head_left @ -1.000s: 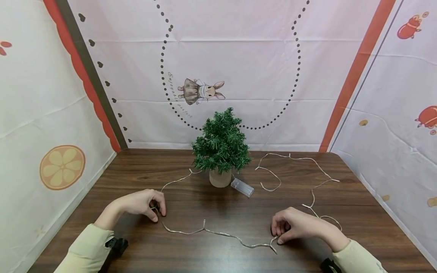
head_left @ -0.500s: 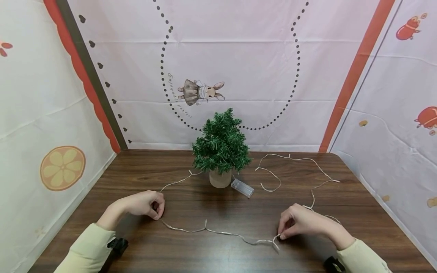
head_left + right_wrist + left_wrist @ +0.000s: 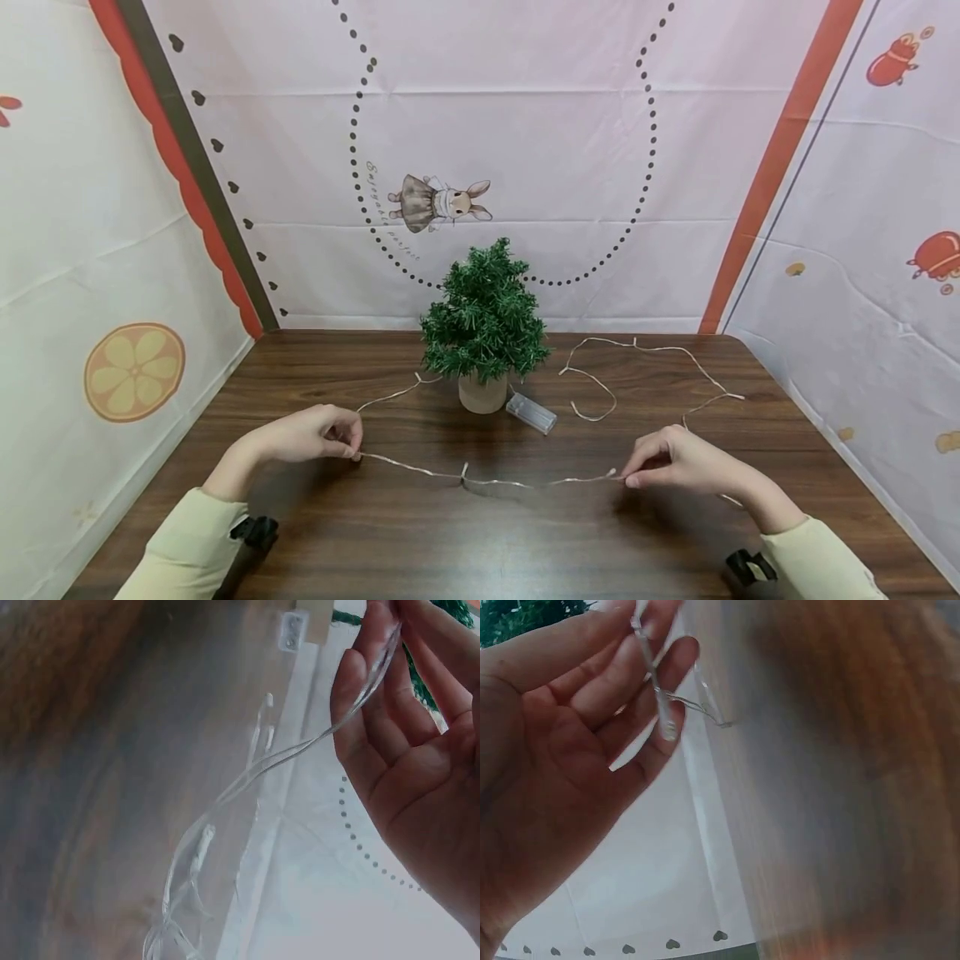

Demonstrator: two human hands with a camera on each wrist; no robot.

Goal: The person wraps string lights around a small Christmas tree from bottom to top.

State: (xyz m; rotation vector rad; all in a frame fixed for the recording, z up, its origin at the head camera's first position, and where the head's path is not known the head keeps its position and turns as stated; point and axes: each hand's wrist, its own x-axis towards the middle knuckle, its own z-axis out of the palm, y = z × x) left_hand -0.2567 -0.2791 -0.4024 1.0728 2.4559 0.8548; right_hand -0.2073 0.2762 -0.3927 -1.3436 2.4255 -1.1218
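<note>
A thin clear string of lights (image 3: 427,472) stretches almost straight between my two hands, in front of a small green artificial tree (image 3: 486,317). My left hand (image 3: 315,433) pinches the string at its left part; one small bulb (image 3: 667,724) lies across those fingers in the left wrist view. At the other end of this stretch my right hand (image 3: 678,462) pinches the string between thumb and fingertips. From there the doubled wire (image 3: 277,759) trails down past the palm in the right wrist view. More string runs from the left hand back toward the tree's pale pot (image 3: 482,395).
A clear battery box (image 3: 532,413) lies right beside the pot. The string's loose tail (image 3: 690,354) curves over the back right of the brown wooden table (image 3: 480,550). Printed cloth (image 3: 570,150) hangs behind the table and along both sides.
The stretch of string between my hands has been lifted and drawn straighter, shifting toward the tree. My right hand has moved right and away from the front edge; the left has risen slightly.
</note>
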